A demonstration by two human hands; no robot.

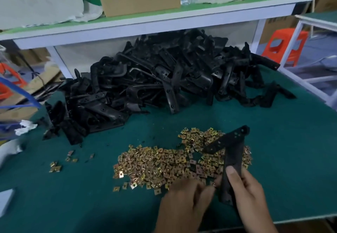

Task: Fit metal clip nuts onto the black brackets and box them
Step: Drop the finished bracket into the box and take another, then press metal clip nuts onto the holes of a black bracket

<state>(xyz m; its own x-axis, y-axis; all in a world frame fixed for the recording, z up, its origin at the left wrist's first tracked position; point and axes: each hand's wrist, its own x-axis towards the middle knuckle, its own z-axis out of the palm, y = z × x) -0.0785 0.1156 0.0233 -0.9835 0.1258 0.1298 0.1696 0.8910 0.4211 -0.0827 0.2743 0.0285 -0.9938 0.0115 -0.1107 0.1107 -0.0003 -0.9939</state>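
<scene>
- The left hand (pixel 184 201) is bare, and its broad back faces the camera.
- Its knuckles and fingers (pixel 204 194) are smeared by motion blur, so nails and fine detail cannot be made out.
- The right hand (pixel 246 191) is bare too and shows more sharply than the left.
- Its thumb (pixel 231 173) has a short, rounded, plain nail.
- The right wrist (pixel 262 220) is bare down to the bottom edge of the view.
- The left wrist (pixel 164 225) is bare where the bottom edge cuts it off.
</scene>
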